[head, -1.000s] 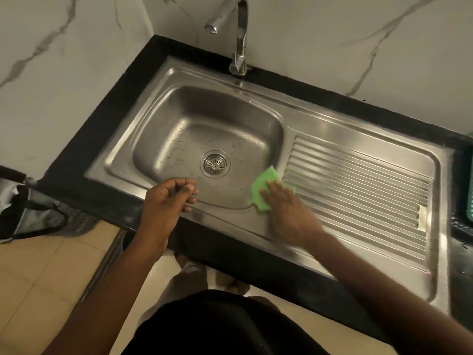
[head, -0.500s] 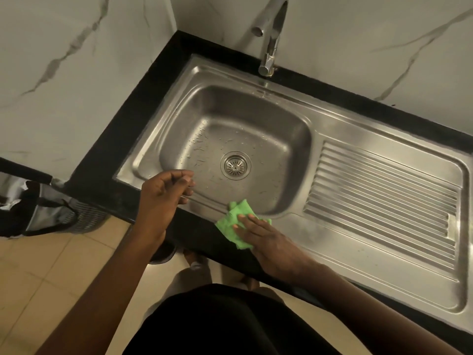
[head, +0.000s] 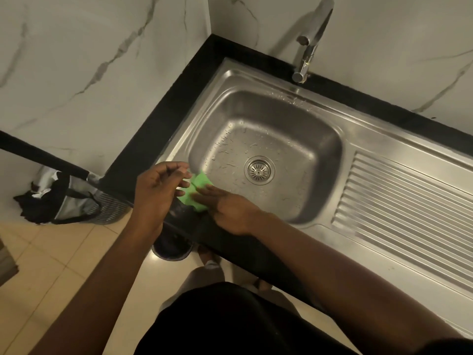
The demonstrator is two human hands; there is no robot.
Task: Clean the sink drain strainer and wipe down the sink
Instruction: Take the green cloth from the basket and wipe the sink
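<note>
Head view: right hand (head: 230, 208) presses crumpled green cloth (head: 195, 189) flat-fingered on stainless-steel sink (head: 184, 134) rim; left hand (head: 156, 190) loosely curled, empty; cloth could slide off.

We see a sink (head: 294, 129) of brushed steel, its basin dull-sheened and beaded with water drops. The drain strainer (head: 259, 170) at its bottom is brighter, polished metal. The ribbed drainboard (head: 404, 201) on the right has the same satin steel. The faucet (head: 311, 42) at the far edge is mirror-bright chrome. Around the sink we find a black, matt countertop (head: 163, 119). The walls (head: 89, 60) look like smooth white marble with grey veins. The green cloth (head: 198, 185) at the near left rim looks soft and matt. The beige floor tiles (head: 64, 265) shine.
</note>
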